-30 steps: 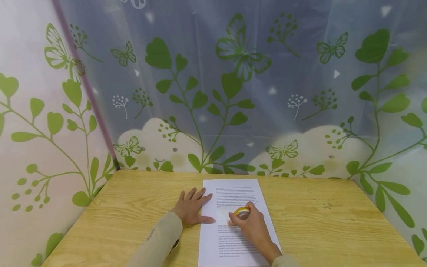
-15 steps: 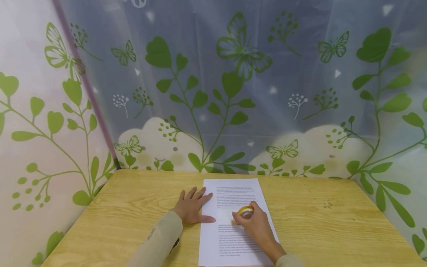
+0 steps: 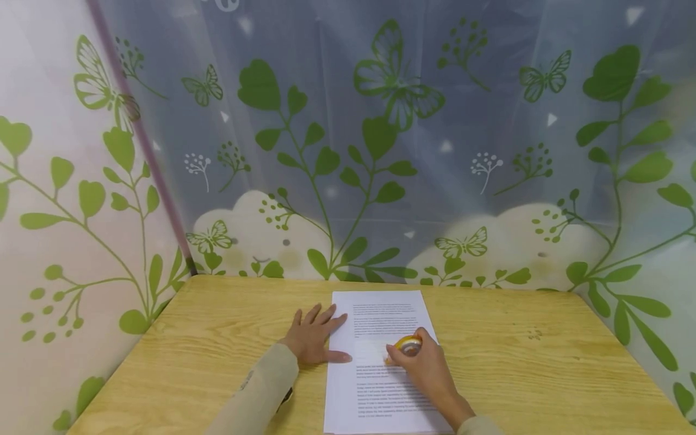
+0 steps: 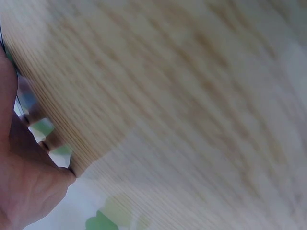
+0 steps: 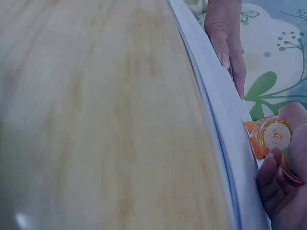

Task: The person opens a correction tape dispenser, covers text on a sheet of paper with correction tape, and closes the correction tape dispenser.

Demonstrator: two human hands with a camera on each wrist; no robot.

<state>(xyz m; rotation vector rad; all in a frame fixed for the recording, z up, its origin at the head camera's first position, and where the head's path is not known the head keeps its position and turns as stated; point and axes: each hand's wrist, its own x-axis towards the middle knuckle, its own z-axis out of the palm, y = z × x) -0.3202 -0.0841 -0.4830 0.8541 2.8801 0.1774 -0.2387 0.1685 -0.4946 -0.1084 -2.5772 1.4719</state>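
Correction tape sits in the right grip over paper.

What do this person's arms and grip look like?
The left sleeve, pale beige, bears a small dark marking; an unclear dark item shows beside the sleeve. Of the right sleeve, also beige, only the end shows. Left grip and right grip are ungloved hands.
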